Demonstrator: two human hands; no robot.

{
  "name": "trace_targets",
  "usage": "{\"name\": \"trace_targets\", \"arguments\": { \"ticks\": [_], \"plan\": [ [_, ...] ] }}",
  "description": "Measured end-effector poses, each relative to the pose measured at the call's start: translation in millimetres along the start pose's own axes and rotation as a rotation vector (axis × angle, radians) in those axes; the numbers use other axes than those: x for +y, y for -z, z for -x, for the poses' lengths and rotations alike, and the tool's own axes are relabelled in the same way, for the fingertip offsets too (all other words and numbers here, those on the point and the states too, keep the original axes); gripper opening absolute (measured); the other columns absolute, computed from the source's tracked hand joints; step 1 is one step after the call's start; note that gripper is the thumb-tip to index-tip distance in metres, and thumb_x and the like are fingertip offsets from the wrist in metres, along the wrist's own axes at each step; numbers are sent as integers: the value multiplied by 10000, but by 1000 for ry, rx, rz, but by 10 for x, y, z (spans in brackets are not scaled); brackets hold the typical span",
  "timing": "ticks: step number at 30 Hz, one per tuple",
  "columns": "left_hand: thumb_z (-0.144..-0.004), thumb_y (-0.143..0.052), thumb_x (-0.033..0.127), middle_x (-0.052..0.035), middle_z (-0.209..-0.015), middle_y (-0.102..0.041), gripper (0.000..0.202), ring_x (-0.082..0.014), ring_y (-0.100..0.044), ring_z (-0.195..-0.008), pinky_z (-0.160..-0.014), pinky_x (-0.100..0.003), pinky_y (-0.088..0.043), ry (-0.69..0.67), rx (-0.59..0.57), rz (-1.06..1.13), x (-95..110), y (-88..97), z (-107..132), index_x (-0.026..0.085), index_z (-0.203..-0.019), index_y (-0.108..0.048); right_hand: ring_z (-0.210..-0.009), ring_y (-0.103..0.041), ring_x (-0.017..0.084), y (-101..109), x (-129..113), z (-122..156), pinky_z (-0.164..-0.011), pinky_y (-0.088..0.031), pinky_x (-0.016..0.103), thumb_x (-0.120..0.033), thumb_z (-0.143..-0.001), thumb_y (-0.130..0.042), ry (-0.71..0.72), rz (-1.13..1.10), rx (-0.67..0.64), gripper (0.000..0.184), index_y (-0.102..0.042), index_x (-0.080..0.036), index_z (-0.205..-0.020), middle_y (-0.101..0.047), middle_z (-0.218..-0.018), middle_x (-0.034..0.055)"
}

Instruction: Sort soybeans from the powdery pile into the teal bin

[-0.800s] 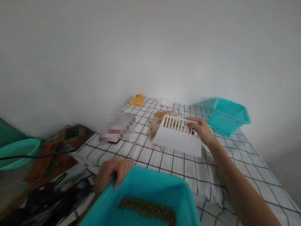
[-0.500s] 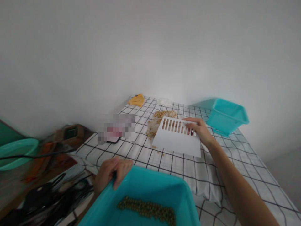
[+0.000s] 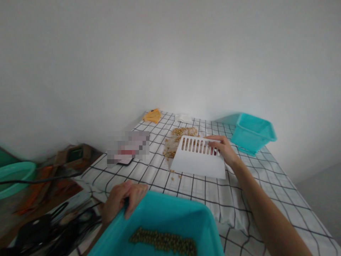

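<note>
Right hand (image 3: 223,148) pinches the board (image 3: 198,163) by its slotted end in the head view; left hand (image 3: 124,199) grips the rim of the bin (image 3: 176,204). Since a moment ago, loose grains (image 3: 172,179) have spread at the board's near-left corner, leaving some apart from the pile (image 3: 170,146). Slots face the wall (image 3: 170,53); the board's long axis seems left-to-right, though foreshortening obscures it.

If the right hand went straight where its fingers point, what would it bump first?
Beyond the flat white slotted board it holds, the right hand would probably meet the loose pile of small yellowish bean-like bits on the white black-gridded cloth. Depth is unclear; it might pass above.
</note>
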State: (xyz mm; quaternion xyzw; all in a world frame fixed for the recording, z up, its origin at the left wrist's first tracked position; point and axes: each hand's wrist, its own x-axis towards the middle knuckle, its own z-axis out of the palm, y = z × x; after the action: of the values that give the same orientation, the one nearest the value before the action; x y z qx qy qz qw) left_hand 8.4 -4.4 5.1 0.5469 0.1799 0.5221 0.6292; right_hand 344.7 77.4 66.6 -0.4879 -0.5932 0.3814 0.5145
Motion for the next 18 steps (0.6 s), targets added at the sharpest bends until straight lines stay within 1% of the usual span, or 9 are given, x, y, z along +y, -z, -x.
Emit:
{"name": "trace_targets", "arguments": {
  "ticks": [4, 8, 11, 13, 16, 18],
  "plan": [
    [-1009, -337, 405, 0, -358, -395, 672, -129, -378, -412, -563, -327, -372, -7, -3, -20, -20, 22, 5, 207, -391, -510, -465, -451, 105, 0, -6, -4, -441, -329, 235, -271, -634, -667, 6, -2, -4, 260, -807, -152, -818, -645, -582, 2],
    [-1012, -332, 411, -5, -362, -416, 672, -131, -398, -421, -570, -325, -386, -6, -25, -32, -31, 94, -11, 207, -399, -517, -504, -486, 117, -10, 11, -9, -465, -341, 238, -260, -626, -666, 7, -1, -7, 266, -812, -159, -824, -694, -655, 21],
    [-1018, -317, 422, -11, -369, -440, 681, -137, -420, -434, -574, -326, -393, -2, -117, -62, -42, 161, -30, 207, -406, -524, -508, -488, 119, -21, 20, -9, -472, -345, 242, -261, -629, -664, -4, -20, -5, 280, -814, -159, -842, -717, -700, 33],
    [-1023, -308, 410, -8, -374, -441, 684, -136, -424, -439, -579, -323, -392, -13, -145, -68, -59, 188, -36, 206, -409, -528, -510, -487, 118, -23, 25, -12, -476, -349, 241, -257, -626, -666, -6, -42, 11, 278, -815, -160, -839, -721, -711, 36],
    [-1024, -305, 379, 5, -378, -417, 672, -127, -399, -427, -572, -315, -383, -41, -96, -23, -90, 181, -30, 204, -415, -531, -526, -497, 120, -20, 38, -21, -499, -367, 240, -249, -621, -678, 6, -43, 21, 276, -816, -162, -845, -719, -703, 35],
    [-1022, -310, 371, 7, -373, -410, 667, -125, -396, -419, -557, -311, -377, -56, -97, -2, -100, 155, -22, 203, -413, -524, -517, -496, 123, -21, 51, -25, -501, -372, 243, -252, -626, -681, 5, -28, -5, 276, -815, -159, -848, -708, -668, 33]
  ]
}}
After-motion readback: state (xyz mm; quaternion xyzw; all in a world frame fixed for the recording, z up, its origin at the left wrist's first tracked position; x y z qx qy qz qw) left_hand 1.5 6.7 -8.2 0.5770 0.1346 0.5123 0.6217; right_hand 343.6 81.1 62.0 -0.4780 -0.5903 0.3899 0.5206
